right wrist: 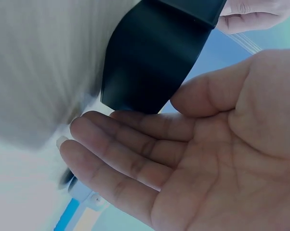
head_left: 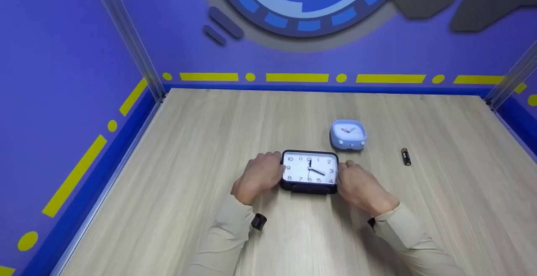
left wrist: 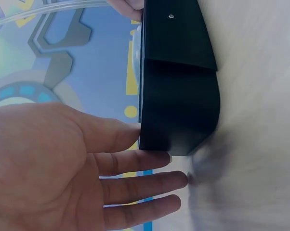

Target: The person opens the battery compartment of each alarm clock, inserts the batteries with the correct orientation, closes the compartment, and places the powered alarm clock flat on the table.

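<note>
A black rectangular alarm clock (head_left: 309,169) with a white dial lies face up, its back close to the wooden tabletop. At its left edge my left hand (head_left: 261,174) grips the case, thumb at the front rim. The left wrist view shows that hand's index finger along the clock's side (left wrist: 178,101), the other fingers extended past it. My right hand (head_left: 361,184) holds the opposite edge, its thumb (right wrist: 203,96) at the rim and its fingers near the side and underneath. The clock's back is hidden.
Behind the black clock, slightly right, sits a small light-blue alarm clock (head_left: 348,134). A battery (head_left: 405,157) lies on the table (head_left: 209,133) farther right. Blue panels (head_left: 293,64) with yellow markings border the table at the back and sides.
</note>
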Action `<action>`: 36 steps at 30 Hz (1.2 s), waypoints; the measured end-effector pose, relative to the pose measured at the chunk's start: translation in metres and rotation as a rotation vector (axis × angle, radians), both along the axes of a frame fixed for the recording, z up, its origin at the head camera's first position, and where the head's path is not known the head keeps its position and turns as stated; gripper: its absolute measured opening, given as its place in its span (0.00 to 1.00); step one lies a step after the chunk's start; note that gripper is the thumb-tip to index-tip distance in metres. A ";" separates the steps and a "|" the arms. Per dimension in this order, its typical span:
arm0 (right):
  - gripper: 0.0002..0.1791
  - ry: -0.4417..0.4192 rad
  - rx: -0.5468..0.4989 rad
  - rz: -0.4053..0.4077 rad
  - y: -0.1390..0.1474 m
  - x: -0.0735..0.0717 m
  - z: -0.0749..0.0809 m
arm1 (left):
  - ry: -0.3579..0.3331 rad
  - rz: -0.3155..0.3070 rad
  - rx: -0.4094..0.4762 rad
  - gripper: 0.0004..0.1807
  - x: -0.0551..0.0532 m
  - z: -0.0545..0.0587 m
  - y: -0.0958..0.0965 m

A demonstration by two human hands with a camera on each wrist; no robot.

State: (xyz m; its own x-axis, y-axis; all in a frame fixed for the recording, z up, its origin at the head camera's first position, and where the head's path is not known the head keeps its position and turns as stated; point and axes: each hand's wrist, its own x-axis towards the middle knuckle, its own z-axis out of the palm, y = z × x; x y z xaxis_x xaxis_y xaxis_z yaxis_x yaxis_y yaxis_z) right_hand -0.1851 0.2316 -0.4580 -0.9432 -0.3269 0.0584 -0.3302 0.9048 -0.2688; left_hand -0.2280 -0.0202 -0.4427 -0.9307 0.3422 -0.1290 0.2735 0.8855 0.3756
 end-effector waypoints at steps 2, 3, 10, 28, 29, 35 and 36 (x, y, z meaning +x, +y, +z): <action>0.11 -0.016 0.004 -0.012 -0.003 -0.003 0.001 | 0.001 0.006 0.003 0.17 -0.002 -0.001 -0.002; 0.11 -0.026 0.004 -0.017 -0.005 -0.004 0.001 | 0.000 0.009 0.004 0.17 -0.003 -0.001 -0.004; 0.14 -0.081 0.009 -0.029 -0.014 -0.018 0.002 | 0.041 0.034 0.000 0.16 -0.012 -0.006 -0.010; 0.15 -0.087 0.029 -0.021 -0.036 -0.052 -0.001 | 0.207 0.135 0.048 0.13 -0.024 -0.017 -0.022; 0.15 -0.097 0.034 -0.020 -0.037 -0.054 -0.001 | 0.214 0.142 0.051 0.13 -0.025 -0.017 -0.022; 0.18 -0.143 0.047 -0.050 -0.042 -0.065 0.000 | 0.225 0.175 0.070 0.14 -0.030 -0.019 -0.024; 0.18 -0.139 0.044 -0.054 -0.043 -0.067 0.000 | 0.228 0.178 0.074 0.14 -0.031 -0.018 -0.024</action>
